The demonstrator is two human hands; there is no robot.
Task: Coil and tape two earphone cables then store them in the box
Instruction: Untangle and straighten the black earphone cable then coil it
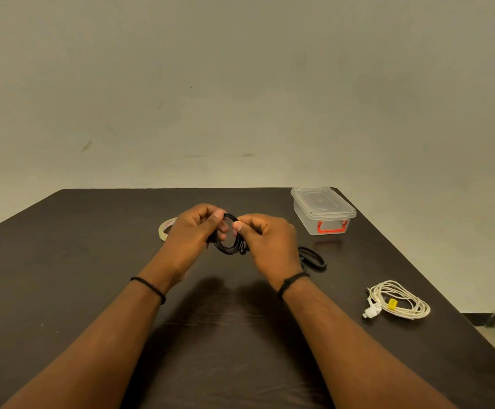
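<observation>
A black earphone cable, wound into a small coil, hangs above the table between both hands. My left hand grips the coil's left side, thumb on top. My right hand pinches the coil's upper right edge. A white earphone cable lies coiled at the right of the table with a yellow band around it. The clear plastic box with a red latch stands shut at the back right. A roll of clear tape lies flat behind my left hand, partly hidden.
Black-handled scissors lie just right of my right wrist. The dark table ends at a wall behind and drops off along the right edge near the white cable.
</observation>
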